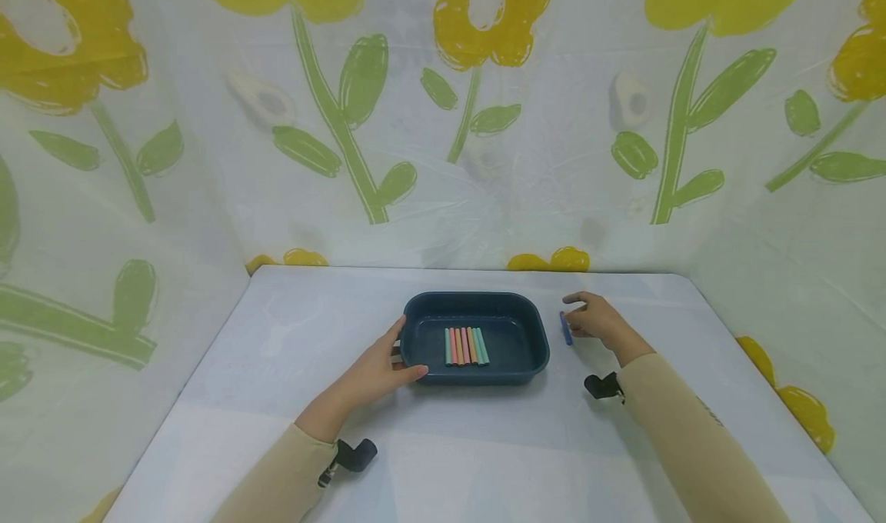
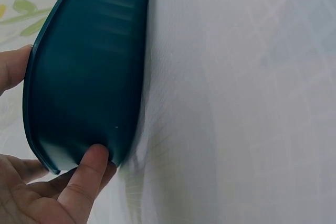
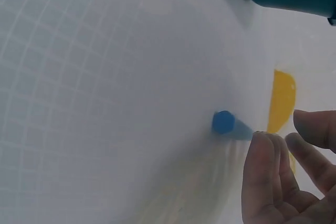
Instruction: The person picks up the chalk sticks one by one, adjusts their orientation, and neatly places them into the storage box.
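Observation:
A dark teal tray (image 1: 474,377) holds a row of several pastel chalk sticks (image 1: 467,347) in pink, orange and mint green. My left hand (image 1: 379,365) grips its left end, with the thumb over the near rim and the fingers against the side wall. The left wrist view shows those fingertips (image 2: 94,156) on the tray's outer wall (image 2: 86,77). Right of the tray is a slim blue stick (image 1: 566,329), its exact kind unclear. My right hand (image 1: 599,321) is beside it, fingers spread apart. In the right wrist view the blue stick (image 3: 223,123) runs towards the fingertips (image 3: 260,142); contact is unclear.
The white table (image 1: 484,454) carries the tray and the blue stick. Flower-printed cloth (image 1: 554,200) stands behind the table and along both sides. A small black device (image 1: 356,455) sits at the left wrist, another black device (image 1: 602,386) at the right.

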{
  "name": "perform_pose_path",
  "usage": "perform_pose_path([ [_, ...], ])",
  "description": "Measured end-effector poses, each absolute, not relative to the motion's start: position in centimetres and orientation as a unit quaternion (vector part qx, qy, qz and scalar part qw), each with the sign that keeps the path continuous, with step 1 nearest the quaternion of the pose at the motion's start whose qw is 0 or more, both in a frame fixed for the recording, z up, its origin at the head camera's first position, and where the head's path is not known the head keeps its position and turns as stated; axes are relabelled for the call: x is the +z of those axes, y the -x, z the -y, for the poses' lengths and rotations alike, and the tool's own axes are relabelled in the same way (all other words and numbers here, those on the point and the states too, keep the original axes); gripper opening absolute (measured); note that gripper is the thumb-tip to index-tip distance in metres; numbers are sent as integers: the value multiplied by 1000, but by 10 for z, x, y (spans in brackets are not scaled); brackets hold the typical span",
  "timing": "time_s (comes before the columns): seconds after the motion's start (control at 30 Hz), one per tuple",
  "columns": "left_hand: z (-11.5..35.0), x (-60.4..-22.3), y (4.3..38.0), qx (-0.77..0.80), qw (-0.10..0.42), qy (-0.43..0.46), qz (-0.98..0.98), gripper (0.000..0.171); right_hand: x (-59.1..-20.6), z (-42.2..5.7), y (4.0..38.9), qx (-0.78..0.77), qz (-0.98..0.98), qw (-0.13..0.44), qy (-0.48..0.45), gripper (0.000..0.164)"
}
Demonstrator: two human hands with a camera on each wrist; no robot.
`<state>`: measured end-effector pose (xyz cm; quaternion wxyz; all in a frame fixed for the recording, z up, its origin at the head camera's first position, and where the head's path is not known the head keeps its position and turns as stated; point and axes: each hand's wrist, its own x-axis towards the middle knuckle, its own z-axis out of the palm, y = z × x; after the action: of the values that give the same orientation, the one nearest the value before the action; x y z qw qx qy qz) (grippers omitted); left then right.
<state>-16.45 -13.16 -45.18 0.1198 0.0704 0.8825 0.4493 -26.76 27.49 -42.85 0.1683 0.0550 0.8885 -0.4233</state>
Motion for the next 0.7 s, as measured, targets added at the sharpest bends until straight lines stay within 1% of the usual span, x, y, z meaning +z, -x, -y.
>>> perform_pose_path([
  [0.43,131,-451,164,451,122,-69,-882,106,-439,-276,270,-364,-916,165,-32,50],
  [0.7,132,-452,165,450,119,-71,-882,106,-440,-276,273,-334,-923,187,-38,51],
])
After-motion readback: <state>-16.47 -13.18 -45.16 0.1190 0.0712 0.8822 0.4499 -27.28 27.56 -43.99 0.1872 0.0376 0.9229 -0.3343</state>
